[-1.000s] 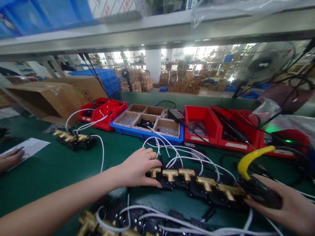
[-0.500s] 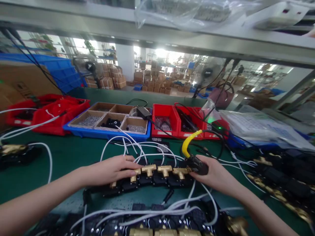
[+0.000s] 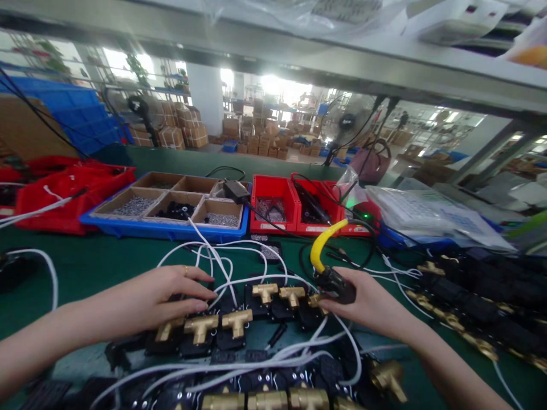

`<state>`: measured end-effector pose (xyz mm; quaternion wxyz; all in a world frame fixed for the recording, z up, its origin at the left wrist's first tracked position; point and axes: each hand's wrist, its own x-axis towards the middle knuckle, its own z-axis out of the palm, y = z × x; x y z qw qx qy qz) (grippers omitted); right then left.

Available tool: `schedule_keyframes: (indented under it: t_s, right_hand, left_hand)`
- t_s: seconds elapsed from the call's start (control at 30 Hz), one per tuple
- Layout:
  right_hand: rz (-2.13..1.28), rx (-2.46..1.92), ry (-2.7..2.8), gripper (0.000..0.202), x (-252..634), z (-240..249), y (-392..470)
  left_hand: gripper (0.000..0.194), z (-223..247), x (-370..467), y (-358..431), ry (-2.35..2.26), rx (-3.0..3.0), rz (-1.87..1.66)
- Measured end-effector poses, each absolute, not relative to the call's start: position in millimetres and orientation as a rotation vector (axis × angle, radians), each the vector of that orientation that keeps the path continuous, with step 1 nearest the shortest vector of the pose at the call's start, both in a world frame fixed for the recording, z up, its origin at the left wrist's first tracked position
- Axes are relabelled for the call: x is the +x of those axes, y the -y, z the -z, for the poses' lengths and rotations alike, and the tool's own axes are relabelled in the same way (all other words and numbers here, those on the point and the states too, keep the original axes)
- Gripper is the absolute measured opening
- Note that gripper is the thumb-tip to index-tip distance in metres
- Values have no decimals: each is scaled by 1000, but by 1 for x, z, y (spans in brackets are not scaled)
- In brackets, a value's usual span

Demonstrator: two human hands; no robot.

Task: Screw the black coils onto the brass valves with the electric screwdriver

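My right hand [image 3: 356, 299] is wrapped round a black handheld tool [image 3: 337, 286] with a curved yellow tail [image 3: 322, 245] and a dark cord. The tool stands over the right end of a row of black units with brass tee fittings [image 3: 265, 292]. My left hand [image 3: 177, 293] reaches over the left part of that row, fingers stretched and apart, with fingertips beside the white cables [image 3: 224, 259]. Just below it, a brass tee [image 3: 200, 327] sits on a black unit. Whether the left fingers touch a unit is hidden.
More black units with brass fittings [image 3: 267, 400] lie close in front of me, and others [image 3: 465, 313] at right. Behind stand a divided blue tray [image 3: 166, 230] of small parts and red bins [image 3: 276, 219]. A shelf [image 3: 273, 48] crosses overhead.
My left hand has moved left, and the left units now sit nearer me, split from the right ones. My right hand still holds the tool. The view has shifted slightly.
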<state>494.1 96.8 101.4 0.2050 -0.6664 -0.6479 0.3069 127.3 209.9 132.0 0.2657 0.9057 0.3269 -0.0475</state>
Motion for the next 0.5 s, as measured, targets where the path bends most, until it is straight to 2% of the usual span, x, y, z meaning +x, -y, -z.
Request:
schedule_keyframes:
  t_s: [0.1,0.17,0.27,0.4,0.5]
  right_hand:
    - [-777,-1823,1630,38,506,-115,-99]
    - [-747,-1771,1477,43,510,-130,-101]
    - [-656,-1532,1265,42,507,-154,-106]
    - [-572,-1109,1036,33,499,-175,-108]
    - [-483,-1086,888,29,510,-167,-106]
  left_hand:
    - [41,-146,140,-206,-1030,2611,-222]
    - [41,-149,160,-199,-939,2628,-386]
    - [32,-140,199,-187,-741,2578,-241]
    - [57,-120,243,-184,-712,2654,-123]
    - [66,-112,261,-191,-714,2586,-69]
